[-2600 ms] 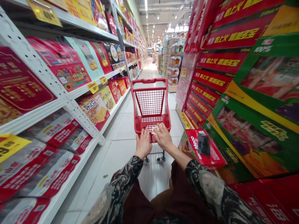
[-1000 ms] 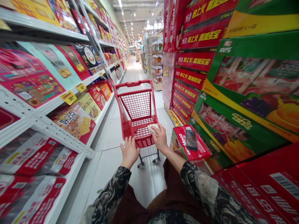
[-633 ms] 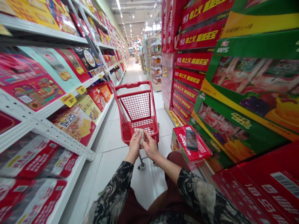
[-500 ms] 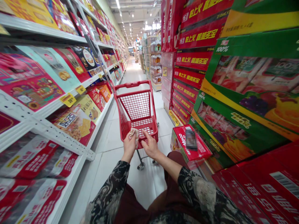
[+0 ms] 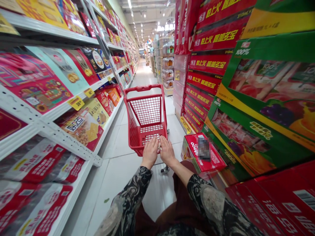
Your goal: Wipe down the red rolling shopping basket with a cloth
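Observation:
A red plastic shopping cart (image 5: 147, 95) stands in the aisle, its mesh basket facing me. My left hand (image 5: 150, 153) and my right hand (image 5: 167, 151) meet side by side at the basket's near rim. Between their fingers shows a bit of pale crumpled cloth (image 5: 159, 147), perhaps a wipe; most of it is hidden. Both hands are closed around it with the backs of the hands up. The rim beneath my fingers is covered, so contact with it is unclear.
Shelves of boxed snacks (image 5: 85, 126) line the left. Stacked red drink cartons (image 5: 208, 64) and green juice cartons (image 5: 236, 108) rise on the right. A red box (image 5: 190, 142) with a blurred-out dark item on top juts out by my right knee. A green scrap (image 5: 106, 200) lies on the floor.
The cloth was in my left hand, with my right hand apart beside it. Both hands have come together around it. The view has shifted slightly, moving the cart rightward.

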`<state>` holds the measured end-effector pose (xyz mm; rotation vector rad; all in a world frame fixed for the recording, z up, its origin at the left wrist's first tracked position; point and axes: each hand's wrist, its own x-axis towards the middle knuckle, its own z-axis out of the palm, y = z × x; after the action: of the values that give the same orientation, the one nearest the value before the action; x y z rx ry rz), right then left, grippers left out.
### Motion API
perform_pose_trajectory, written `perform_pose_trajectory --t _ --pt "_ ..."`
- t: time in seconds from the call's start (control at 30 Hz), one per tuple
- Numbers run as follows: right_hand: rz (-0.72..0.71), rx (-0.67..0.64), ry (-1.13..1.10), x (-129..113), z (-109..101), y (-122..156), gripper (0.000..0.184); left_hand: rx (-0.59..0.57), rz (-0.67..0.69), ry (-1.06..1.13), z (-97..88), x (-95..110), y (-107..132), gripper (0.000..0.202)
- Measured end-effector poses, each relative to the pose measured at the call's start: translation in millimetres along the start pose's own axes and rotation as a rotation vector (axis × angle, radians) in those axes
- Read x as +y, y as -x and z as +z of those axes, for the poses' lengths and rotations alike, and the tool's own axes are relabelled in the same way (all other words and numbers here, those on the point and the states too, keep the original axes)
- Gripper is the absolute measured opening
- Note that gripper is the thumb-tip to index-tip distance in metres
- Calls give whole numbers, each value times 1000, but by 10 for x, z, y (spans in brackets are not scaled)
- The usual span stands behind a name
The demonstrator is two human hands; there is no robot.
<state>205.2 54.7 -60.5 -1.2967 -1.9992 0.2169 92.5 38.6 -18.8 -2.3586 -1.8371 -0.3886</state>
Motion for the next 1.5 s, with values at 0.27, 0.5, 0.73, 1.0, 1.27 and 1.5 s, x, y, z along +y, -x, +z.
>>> perform_pose_trajectory --t 0.27,0.5,0.73,1.0,1.27,1.5 --pt "-120 27 -52 196 -65 48 70 110 -276 -70 -108 -751 292 46" --pt "-134 86 -106 240 62 46 73 86 -80 5 99 -149 -31 46" --pt "-136 21 -58 243 -68 32 69 95 24 -46 80 -321 86 45" --pt "-126 49 -83 163 25 35 67 119 -136 -44 45 -503 147 52" --pt "-91 -55 2 173 -147 7 64 72 65 -5 95 -226 9 46" --pt "-95 -51 -28 183 -129 10 63 120 -105 -71 -70 -955 277 43"
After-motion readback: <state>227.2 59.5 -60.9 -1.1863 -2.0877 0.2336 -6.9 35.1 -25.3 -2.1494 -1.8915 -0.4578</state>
